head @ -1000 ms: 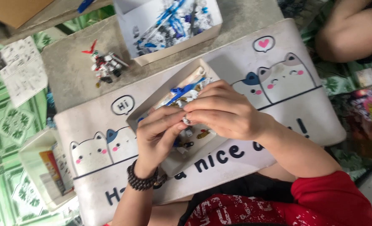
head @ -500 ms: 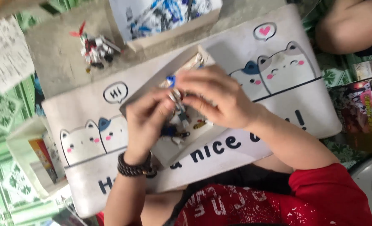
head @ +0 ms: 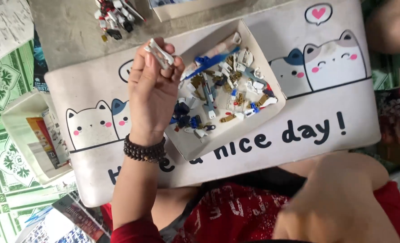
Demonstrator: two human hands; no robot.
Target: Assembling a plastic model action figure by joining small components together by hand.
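One hand, the left hand (head: 152,87), was raised over the near-left edge of the shallow cardboard tray (head: 195,150) of small model pieces on the cat-printed tabletop (head: 344,112), with bare printed surface to its left and beyond the tray's right wall. Its fingers (head: 157,49) were pressed together at the tips, pinching a small white plastic part (head: 159,51) that sat at the very fingertips, above the tray's far-left corner. The part's long axis ran on a slant from upper left to lower right, while the right hand (head: 339,202) hung blurred near the lap, and whether it was spread or closed could not be told.
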